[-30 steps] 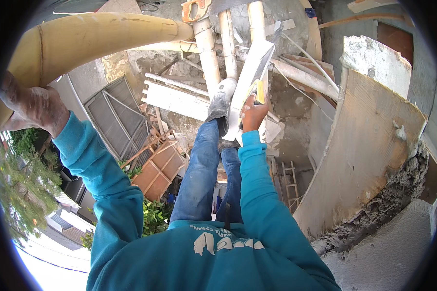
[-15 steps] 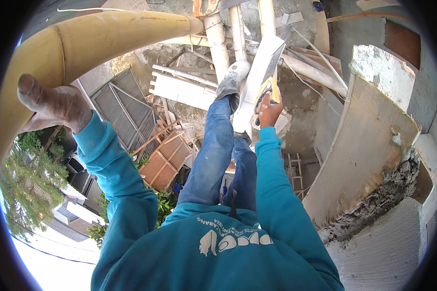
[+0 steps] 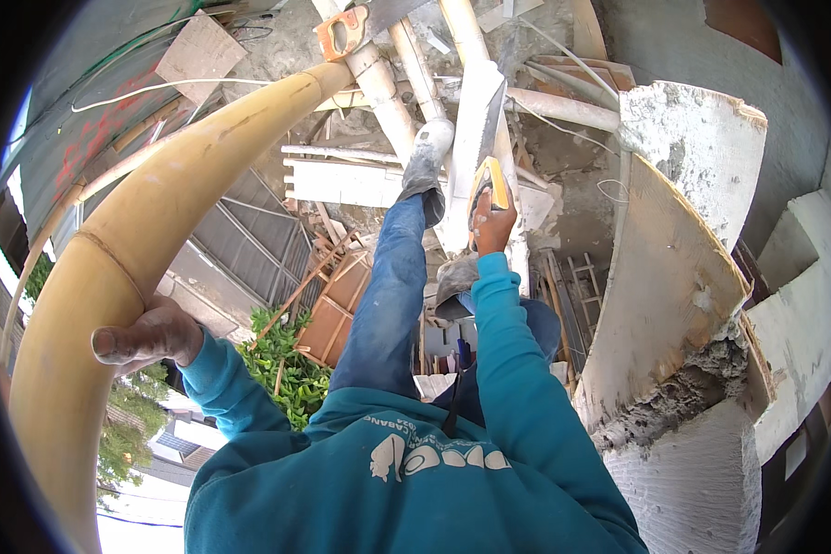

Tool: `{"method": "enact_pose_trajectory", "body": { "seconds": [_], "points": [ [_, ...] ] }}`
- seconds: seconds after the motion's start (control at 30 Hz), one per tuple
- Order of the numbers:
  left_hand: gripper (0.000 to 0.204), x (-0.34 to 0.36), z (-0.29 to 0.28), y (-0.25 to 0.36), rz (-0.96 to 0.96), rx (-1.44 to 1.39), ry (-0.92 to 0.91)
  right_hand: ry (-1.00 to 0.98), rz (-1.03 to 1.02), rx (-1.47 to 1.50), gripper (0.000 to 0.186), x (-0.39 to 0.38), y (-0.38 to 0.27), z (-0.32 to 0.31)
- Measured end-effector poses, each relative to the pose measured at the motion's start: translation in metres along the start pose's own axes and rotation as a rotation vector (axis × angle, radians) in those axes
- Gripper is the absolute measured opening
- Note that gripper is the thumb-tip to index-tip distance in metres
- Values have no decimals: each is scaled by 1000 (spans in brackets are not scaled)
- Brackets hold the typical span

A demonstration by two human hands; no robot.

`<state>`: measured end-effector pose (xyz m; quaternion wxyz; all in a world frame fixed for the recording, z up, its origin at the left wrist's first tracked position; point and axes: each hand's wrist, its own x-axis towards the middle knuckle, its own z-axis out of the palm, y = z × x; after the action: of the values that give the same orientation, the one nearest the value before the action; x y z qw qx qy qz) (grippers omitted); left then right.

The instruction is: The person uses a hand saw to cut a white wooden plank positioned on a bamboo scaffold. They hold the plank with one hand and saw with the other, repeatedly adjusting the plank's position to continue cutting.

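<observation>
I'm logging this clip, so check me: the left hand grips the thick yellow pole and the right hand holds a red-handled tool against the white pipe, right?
Not quite. The head view shows the handle in the right hand is yellow and black, not red. The rest stands: the left hand grips the thick yellow pole, and the tool lies against the white pipe.
</observation>
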<state>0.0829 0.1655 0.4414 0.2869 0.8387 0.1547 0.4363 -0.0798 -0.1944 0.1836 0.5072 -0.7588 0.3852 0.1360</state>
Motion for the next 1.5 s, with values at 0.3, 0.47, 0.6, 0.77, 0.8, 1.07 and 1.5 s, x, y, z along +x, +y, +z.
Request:
{"method": "enact_pose_trajectory", "body": {
  "seconds": [0.3, 0.47, 0.6, 0.77, 0.8, 1.07, 1.5],
  "points": [
    [99, 2, -3, 0, -4, -62, -42, 5, 133, 142, 48, -2, -13, 9],
    [98, 0, -15, -11, -28, -80, -22, 10, 56, 55, 53, 3, -32, 8],
    [100, 7, -39, -30, -118, -64, -78, -42, 132, 100, 55, 13, -51, -4],
    [94, 5, -54, -57, 435, 578, -157, -40, 150, 124, 57, -48, -95, -34],
    [93, 1, -50, -50, 300, 437, -147, -44, 114, 99, 57, -68, -104, -41],
    [101, 4, -77, -75, 648, 900, -135, 28, 61, 69, 53, -91, -165, -53],
    [72, 17, -58, -62, 363, 438, -173, -1, -17, -1, 52, -42, -99, -9]
  ]
}}
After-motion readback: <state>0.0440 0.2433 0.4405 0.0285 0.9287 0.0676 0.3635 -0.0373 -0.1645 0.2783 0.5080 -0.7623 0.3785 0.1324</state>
